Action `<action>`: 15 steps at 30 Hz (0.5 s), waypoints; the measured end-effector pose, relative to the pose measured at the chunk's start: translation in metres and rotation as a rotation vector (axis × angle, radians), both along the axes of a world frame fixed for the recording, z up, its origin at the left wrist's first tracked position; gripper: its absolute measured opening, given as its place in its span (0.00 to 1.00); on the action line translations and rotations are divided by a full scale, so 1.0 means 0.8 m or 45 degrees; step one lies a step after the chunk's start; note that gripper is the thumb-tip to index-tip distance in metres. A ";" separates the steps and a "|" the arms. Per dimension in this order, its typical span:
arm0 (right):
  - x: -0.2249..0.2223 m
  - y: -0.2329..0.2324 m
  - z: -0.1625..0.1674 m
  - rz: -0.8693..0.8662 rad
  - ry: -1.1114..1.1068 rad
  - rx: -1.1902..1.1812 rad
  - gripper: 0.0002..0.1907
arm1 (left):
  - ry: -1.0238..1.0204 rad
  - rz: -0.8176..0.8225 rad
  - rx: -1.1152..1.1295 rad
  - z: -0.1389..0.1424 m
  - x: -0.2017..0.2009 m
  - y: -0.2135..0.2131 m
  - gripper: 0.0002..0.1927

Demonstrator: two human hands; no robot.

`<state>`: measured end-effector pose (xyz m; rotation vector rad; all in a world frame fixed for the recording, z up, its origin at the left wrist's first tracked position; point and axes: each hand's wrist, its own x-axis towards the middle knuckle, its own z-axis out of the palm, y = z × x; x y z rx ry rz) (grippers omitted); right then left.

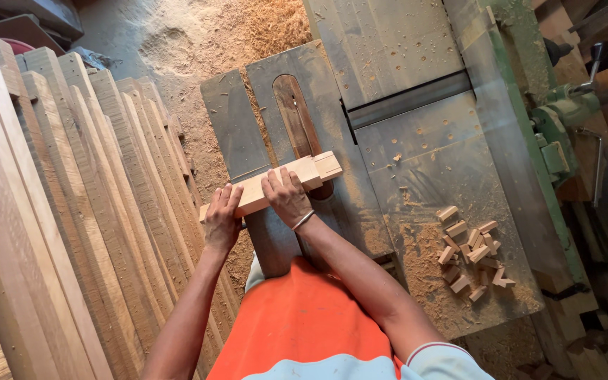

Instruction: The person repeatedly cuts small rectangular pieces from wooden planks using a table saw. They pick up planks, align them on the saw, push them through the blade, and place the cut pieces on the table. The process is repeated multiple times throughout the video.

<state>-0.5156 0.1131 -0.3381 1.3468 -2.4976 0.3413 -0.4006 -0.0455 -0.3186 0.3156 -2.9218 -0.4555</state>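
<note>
Sawdust-covered workshop floor [198, 42], grey metal saw table [416, 169] dusted with shavings. Slot insert [295, 116] running away from the body, thin blade edge just visible in it. Pale wooden bar [276, 185] laid crosswise on the table, across the near end of the slot, far end stepped or notched. Left hand [221, 219] gripping the bar's near-left end, fingers curled over the top, thumb side underneath not visible. Right hand [286, 197] pressed flat on the bar's middle, fingers spread over the top edge, metal bangle [303, 220] on the wrist. Stack of long planks [72, 211] on edge, filling the left side, just beside the left hand. Pile of small wooden offcut blocks [471, 253] on the table to the right, well apart from both hands. Green machine fence and housing [550, 134] along the right edge. Orange shirt [297, 317] at bottom centre.
</note>
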 end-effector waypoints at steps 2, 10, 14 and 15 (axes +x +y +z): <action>-0.001 0.000 0.000 0.003 -0.002 0.003 0.15 | -0.002 0.010 -0.022 0.000 -0.001 -0.001 0.32; -0.009 -0.006 -0.008 0.016 0.009 -0.022 0.14 | -0.012 0.033 -0.029 -0.004 -0.007 -0.005 0.30; -0.016 -0.011 -0.011 0.022 0.022 -0.037 0.14 | 0.015 0.019 -0.021 -0.004 -0.015 -0.009 0.29; -0.017 -0.012 -0.011 0.026 0.014 -0.043 0.14 | 0.024 0.018 -0.018 -0.003 -0.016 -0.009 0.30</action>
